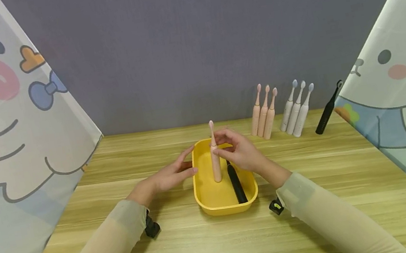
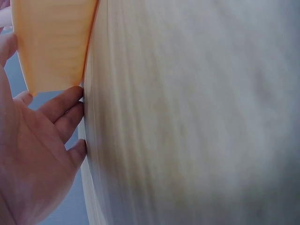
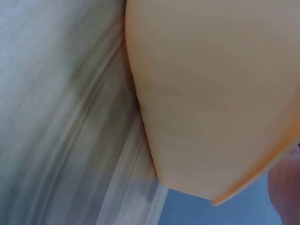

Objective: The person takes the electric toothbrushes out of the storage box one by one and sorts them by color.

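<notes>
My right hand (image 1: 240,150) pinches a pink electric toothbrush (image 1: 216,169) between thumb and fingers, holding it nearly upright over the inside of a yellow bin (image 1: 227,210), brush head up. Beneath that hand a black electric toothbrush (image 1: 236,183) lies in the bin along its right side, its upper end hidden. With fingers extended, my left hand (image 1: 171,176) rests against the bin's left side. In the left wrist view its fingertips reach the bin wall (image 2: 54,47) close to the table. The right wrist view is mostly filled by the bin's outer wall (image 3: 211,93).
At the back right, three pink toothbrushes (image 1: 264,116) stand in a row. Beside them are three white toothbrushes (image 1: 298,112), then a single black toothbrush (image 1: 327,113). A grey panel (image 1: 174,50) rises behind the wooden table (image 1: 207,251); cartoon-printed cloths hang at both sides.
</notes>
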Demonstrator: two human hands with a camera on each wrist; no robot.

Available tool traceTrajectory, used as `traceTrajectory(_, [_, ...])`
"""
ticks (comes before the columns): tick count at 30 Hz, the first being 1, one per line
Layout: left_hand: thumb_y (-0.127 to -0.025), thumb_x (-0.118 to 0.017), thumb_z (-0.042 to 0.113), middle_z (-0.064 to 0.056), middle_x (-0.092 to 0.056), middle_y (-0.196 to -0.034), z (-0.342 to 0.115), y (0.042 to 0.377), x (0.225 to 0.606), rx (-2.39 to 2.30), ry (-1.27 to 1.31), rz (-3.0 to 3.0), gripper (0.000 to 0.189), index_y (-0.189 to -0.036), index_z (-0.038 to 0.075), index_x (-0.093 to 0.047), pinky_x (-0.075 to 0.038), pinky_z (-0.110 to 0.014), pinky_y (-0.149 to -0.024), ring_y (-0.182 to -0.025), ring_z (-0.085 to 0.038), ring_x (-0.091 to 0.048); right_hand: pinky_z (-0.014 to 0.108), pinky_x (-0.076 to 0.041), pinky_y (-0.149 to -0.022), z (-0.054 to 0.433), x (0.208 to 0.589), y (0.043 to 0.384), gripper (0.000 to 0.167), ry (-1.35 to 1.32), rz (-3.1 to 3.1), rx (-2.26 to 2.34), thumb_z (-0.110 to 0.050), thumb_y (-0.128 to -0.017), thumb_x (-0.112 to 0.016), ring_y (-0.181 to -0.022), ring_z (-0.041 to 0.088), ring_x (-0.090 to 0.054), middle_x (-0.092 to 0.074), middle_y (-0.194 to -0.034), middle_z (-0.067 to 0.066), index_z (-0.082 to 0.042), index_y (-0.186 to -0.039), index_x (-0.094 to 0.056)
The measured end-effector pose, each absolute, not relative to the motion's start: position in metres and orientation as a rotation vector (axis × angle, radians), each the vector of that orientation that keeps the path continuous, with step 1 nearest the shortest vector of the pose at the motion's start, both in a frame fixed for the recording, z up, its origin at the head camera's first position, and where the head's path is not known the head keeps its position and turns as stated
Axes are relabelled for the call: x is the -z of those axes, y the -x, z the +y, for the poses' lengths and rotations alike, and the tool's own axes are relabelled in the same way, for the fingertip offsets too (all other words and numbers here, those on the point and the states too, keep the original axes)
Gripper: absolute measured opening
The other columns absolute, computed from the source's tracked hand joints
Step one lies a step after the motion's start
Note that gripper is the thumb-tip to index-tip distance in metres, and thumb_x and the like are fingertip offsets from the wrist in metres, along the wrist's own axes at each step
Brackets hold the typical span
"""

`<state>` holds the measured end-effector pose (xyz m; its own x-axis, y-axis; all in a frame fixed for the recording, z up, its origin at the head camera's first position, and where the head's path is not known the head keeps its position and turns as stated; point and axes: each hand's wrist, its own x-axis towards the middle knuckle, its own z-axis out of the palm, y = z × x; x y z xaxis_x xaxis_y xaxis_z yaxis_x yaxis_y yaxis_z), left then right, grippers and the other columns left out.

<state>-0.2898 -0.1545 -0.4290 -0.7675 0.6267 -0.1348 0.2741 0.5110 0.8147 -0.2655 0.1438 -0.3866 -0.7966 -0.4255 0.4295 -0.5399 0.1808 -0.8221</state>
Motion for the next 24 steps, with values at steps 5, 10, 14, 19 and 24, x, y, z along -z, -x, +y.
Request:
traceTrajectory(5, [-0.111, -0.057, 0.060, -0.017, -0.043, -0.174, -0.1530, 0.2899, 0.4280, -1.160, -0.734, 2.334, 0.085, -0.174, 0.051, -0.002, -0.033, -0.065, -0.132, -0.160, -0.038, -0.044, 0.036, -0.064, -0.105, 0.1458, 0.3901, 0.2628, 0.037, -0.922, -2.456, -1.635, -0.004, -0.104, -0.074, -0.124, 0.034, -0.069, -0.064, -0.137, 0.019, 0.002, -0.140, -0.065])
traceTrajectory(10, [-0.111, -0.057, 0.061, -0.018, -0.043, -0.174, -0.1521, 0.2903, 0.4269, -1.153, -0.737, 2.336, 0.085, -0.175, 0.049, -0.002, -0.034, -0.066, -0.131, -0.161, -0.038, -0.044, 0.041, -0.063, -0.103, 0.1468, 0.3936, 0.2606, 0.036, -0.901, -2.478, -1.633, -0.002, -0.104, -0.074, -0.120, 0.033, -0.069, -0.063, -0.136, 0.020, 0.003, -0.138, -0.065])
traceTrajectory(14, [-0.110, -0.056, 0.062, -0.017, -0.044, -0.173, -0.1523, 0.2896, 0.4262, -1.129, -0.729, 2.357, 0.086, -0.175, 0.049, -0.002, -0.034, -0.065, -0.131, -0.160, -0.038, -0.045, 0.056, -0.060, -0.104, 0.1478, 0.3952, 0.2608, 0.035, -0.919, -2.471, -1.609, -0.001, -0.103, -0.074, -0.119, 0.035, -0.071, -0.064, -0.135, 0.021, 0.003, -0.137, -0.065])
traceTrajectory(19, [-0.112, -0.056, 0.059, -0.020, -0.044, -0.173, -0.1530, 0.2873, 0.4246, -1.119, -0.740, 2.368, 0.086, -0.176, 0.046, -0.001, -0.032, -0.066, -0.132, -0.160, -0.040, -0.044, 0.058, -0.059, -0.104, 0.1495, 0.3950, 0.2611, 0.035, -0.905, -2.507, -1.623, -0.004, -0.104, -0.075, -0.119, 0.035, -0.072, -0.068, -0.134, 0.020, 0.001, -0.137, -0.066])
traceTrajectory(24, [-0.113, -0.056, 0.055, -0.021, -0.043, -0.173, -0.1527, 0.2846, 0.4222, -1.137, -0.744, 2.357, 0.085, -0.176, 0.044, -0.001, -0.032, -0.066, -0.132, -0.161, -0.040, -0.043, 0.051, -0.061, -0.101, 0.1505, 0.3956, 0.2613, 0.036, -0.893, -2.555, -1.625, -0.006, -0.104, -0.076, -0.119, 0.034, -0.073, -0.070, -0.134, 0.018, -0.001, -0.138, -0.066])
